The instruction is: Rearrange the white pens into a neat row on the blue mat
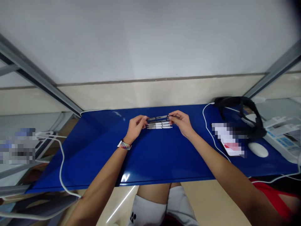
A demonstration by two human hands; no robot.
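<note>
Several slim pens lie side by side on the blue tabletop [150, 150], white-barrelled with dark ends. Just beyond the row of white pens [160, 126] is a darker pen [159, 118], level with them. My left hand [137, 125] pinches the left end of this dark pen between thumb and fingers. At its other end, my right hand [180, 121] grips it with the fingertips. Whether the dark pen touches the table or is slightly raised I cannot tell. My fingers partly cover the ends of the nearby pens.
On the right are a black headset [242, 103], a blurred-out phone-like slab [231, 150], a white mouse [258, 149] and a white cable [208, 125]. Another white cable [61, 166] hangs at the left edge. Behind the table stands a pale wall [150, 40], with metal posts either side.
</note>
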